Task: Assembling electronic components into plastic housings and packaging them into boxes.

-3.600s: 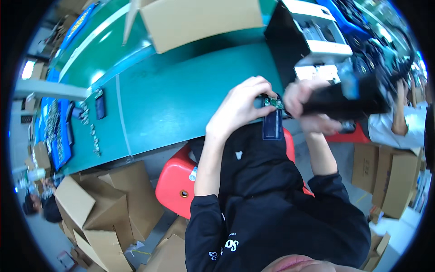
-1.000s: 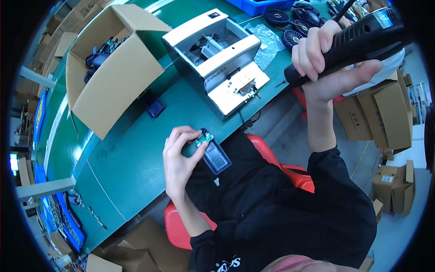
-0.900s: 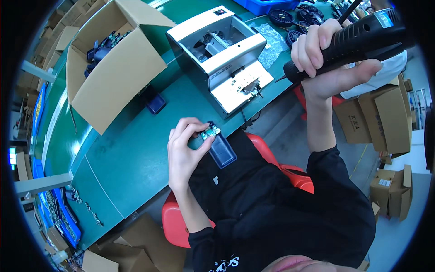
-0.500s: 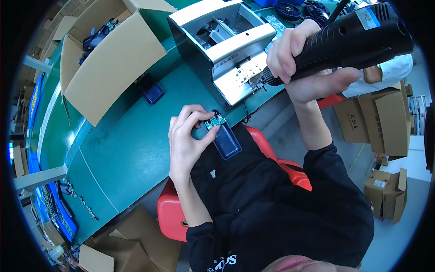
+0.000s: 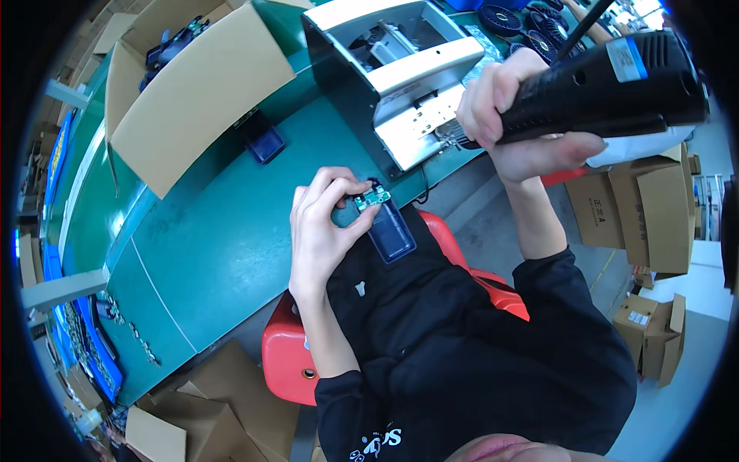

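This is a factory assembly line. A long green surface [image 5: 215, 231] runs like a conveyor bench, carrying an open cardboard box [image 5: 192, 92] of parts and a grey metal machine [image 5: 400, 85]. More cartons [image 5: 639, 208] stand on the floor (some flattened near the red stool [image 5: 289, 362]), and black fan parts [image 5: 531, 23] lie at the surface's far edge.

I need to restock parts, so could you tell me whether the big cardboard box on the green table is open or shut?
Open: the cardboard box has its flaps spread, and dark parts show inside.
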Demonstrator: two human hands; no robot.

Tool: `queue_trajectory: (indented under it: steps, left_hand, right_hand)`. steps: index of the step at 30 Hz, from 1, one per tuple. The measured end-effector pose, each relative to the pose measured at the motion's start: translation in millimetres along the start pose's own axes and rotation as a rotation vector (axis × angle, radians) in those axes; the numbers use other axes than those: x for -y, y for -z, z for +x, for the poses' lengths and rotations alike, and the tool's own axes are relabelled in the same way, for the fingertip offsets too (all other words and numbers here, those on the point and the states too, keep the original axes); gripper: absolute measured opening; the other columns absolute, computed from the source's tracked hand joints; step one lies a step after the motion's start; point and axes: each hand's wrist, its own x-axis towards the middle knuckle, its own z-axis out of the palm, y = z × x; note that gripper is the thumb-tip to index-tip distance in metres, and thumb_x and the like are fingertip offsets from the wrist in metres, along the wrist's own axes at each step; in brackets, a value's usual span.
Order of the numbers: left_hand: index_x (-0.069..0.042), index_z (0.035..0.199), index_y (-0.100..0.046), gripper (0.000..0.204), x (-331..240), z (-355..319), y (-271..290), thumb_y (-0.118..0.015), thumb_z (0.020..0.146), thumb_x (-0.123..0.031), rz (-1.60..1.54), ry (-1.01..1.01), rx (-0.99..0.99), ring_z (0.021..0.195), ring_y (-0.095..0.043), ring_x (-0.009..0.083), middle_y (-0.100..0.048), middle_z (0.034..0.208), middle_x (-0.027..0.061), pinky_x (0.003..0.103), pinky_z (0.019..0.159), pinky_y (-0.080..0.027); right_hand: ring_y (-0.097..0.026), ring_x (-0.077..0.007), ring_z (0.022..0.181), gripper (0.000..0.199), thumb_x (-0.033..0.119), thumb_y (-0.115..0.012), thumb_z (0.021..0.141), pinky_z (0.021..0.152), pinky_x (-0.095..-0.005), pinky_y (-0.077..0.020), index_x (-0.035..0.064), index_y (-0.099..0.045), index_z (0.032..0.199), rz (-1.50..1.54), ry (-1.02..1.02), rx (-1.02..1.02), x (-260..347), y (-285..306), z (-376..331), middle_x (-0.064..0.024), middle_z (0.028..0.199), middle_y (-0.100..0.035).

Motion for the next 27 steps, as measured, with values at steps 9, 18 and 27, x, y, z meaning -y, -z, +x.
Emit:
queue_trajectory:
  steps: [9, 18, 27]
  left_hand:
    - [-0.01, 0.091, -0.069, 0.028, 3, -2, 0, -0.082, 0.067, -0.012, -0.018, -0.02, 0.016, 0.071, -0.054, 0.0148, -0.06, 0.094, 0.0, 0.029, 0.076, -0.04]
    - [-0.008, 0.088, -0.065, 0.031, 6, 1, -1, -0.082, 0.063, -0.009, -0.021, -0.043, -0.014, 0.071, -0.052, 0.0151, -0.061, 0.095, -0.0004, 0.028, 0.073, -0.04]
    - [-0.01, 0.089, -0.068, 0.027, 2, 0, 1, -0.082, 0.067, -0.012, -0.028, -0.029, 0.0, 0.073, -0.054, 0.016, -0.058, 0.093, 0.0002, 0.03, 0.076, -0.04]
  right_hand:
    - [-0.044, -0.0076, 0.044, 0.088, 0.094, -0.046, 0.065, 0.042, -0.0209, -0.039, 0.0092, -0.043, 0.087, 0.281, -0.11, 0.003, 13, -38, -22, 0.0017, 0.059, -0.047]
    - [-0.046, -0.0088, 0.044, 0.092, 0.096, -0.05, 0.061, 0.042, -0.0219, -0.0397, 0.008, -0.045, 0.087, 0.263, -0.212, -0.034, -18, -72, -25, -0.0001, 0.059, -0.049]
    - [-0.051, -0.0107, 0.046, 0.092, 0.095, -0.053, 0.06, 0.044, -0.0222, -0.0427, 0.0064, -0.048, 0.087, 0.239, -0.133, 0.093, -31, -68, -25, -0.0008, 0.059, -0.05]
